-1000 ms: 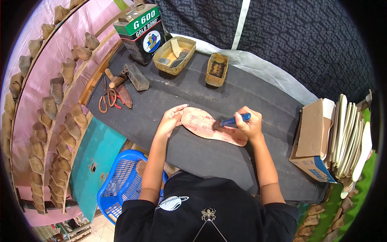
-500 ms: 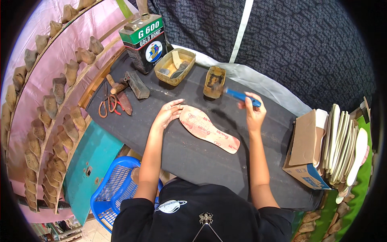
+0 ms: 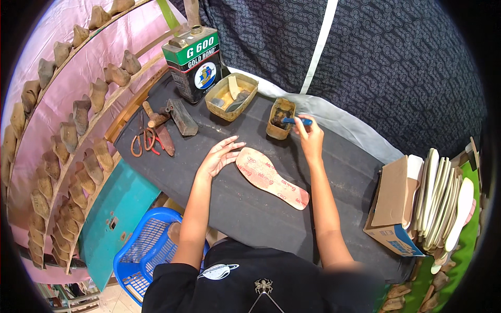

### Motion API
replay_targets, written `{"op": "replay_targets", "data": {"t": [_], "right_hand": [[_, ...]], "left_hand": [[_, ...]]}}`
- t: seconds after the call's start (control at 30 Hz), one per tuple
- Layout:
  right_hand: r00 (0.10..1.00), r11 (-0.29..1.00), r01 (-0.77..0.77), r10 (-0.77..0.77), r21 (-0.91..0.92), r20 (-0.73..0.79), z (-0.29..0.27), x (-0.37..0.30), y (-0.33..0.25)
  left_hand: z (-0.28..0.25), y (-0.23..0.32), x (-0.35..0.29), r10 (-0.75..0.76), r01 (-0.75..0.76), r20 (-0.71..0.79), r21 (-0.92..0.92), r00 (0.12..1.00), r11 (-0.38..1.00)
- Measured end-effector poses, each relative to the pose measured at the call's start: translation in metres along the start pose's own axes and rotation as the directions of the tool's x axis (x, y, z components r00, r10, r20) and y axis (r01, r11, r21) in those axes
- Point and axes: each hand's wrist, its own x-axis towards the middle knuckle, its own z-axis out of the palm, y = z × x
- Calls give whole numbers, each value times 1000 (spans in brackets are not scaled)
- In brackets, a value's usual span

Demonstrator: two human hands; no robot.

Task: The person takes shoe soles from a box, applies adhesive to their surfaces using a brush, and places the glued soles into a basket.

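Note:
A pinkish insole [image 3: 271, 177] with red printing lies flat on the dark table, its wide end toward the upper left. My left hand [image 3: 220, 157] is beside that wide end, fingers stretched out and apart, the fingertips at or just beside its edge. With my right hand [image 3: 309, 136] I grip a blue-handled brush [image 3: 296, 121]. Its head is down inside a small, stained, yellowish container [image 3: 276, 130] with dark residue, so the bristles are mostly hidden.
A larger tub [image 3: 222, 111] holds scraps, beside a green-and-black metal can [image 3: 193, 88]. Scissors [image 3: 136, 145], a hammer [image 3: 155, 117] and a dark block [image 3: 183, 122] lie at left. At right stands a cardboard box [image 3: 389, 208] beside stacked soles [image 3: 438, 198]. Shoe lasts [image 3: 81, 115] line racks; a blue basket [image 3: 138, 250] stands below.
My right hand has moved left and nearer, bringing the brush head from beside the small container down into it. My left hand stays by the insole, which lies in place.

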Motion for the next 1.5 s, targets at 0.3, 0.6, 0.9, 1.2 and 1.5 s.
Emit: {"op": "replay_targets", "data": {"t": [0.3,0.6,0.9,1.2,1.5], "right_hand": [[950,887,178,-41,426,-311,-17,-18,-8],[935,936,345,-336,69,-109,-42,-65,-26],[858,881,473,-467,25,216,-30,-95,-41],[813,844,534,-497,-48,303,-50,-96,-39],[831,887,460,-447,45,331,-28,-103,-42]], "left_hand": [[3,-2,1,29,-28,28,-15,999,999],[7,-11,0,79,-60,-81,218,994,974],[17,-22,-1,247,-199,-20,531,969,824],[18,-19,-2,250,-191,-26,571,968,798],[17,-24,1,247,-198,-20,540,969,818]]}}
